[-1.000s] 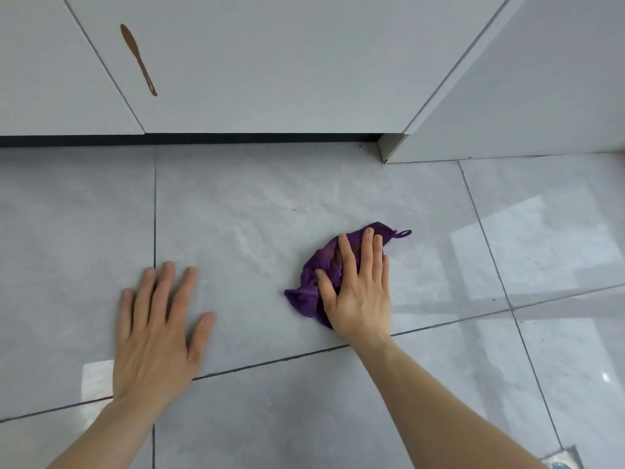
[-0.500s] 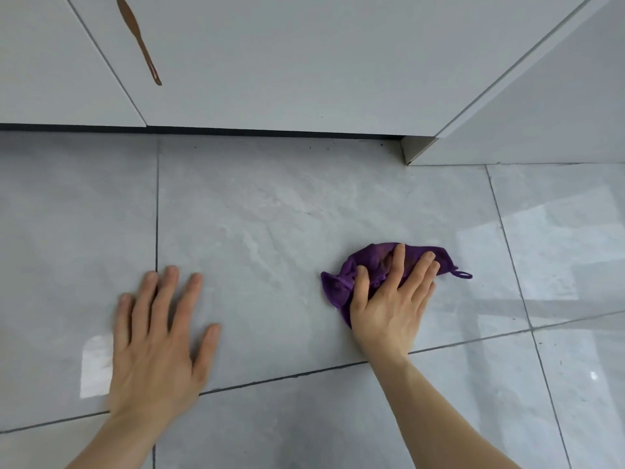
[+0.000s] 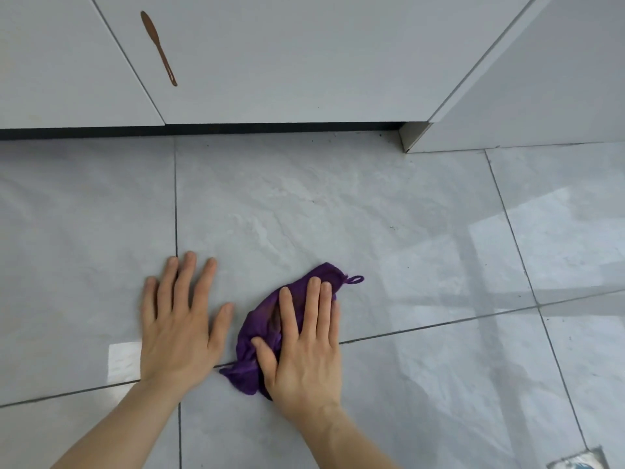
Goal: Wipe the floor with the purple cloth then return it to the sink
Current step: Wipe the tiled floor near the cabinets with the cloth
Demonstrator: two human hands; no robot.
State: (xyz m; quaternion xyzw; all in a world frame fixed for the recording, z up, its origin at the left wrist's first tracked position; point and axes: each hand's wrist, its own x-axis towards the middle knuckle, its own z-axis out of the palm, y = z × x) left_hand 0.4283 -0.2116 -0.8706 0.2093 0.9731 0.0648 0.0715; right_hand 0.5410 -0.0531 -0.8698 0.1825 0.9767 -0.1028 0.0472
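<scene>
The purple cloth point(image 3: 260, 328) lies bunched on the grey tiled floor point(image 3: 422, 231), its small hanging loop sticking out at its far right corner. My right hand point(image 3: 304, 343) presses flat on top of the cloth, fingers spread and pointing away from me, and covers much of it. My left hand point(image 3: 179, 319) rests palm down on the bare tile just left of the cloth, fingers apart, holding nothing. The sink is not in view.
White cabinet doors point(image 3: 287, 55) run along the far side above a dark toe-kick; one carries a slim brown handle point(image 3: 158, 47). A cabinet corner point(image 3: 411, 137) juts out at the right. A bit of a blue-white object point(image 3: 578, 460) shows at the bottom right.
My right hand has slid the cloth left and towards me across the tile, ending close beside my left hand. The left hand stays planted on the floor.
</scene>
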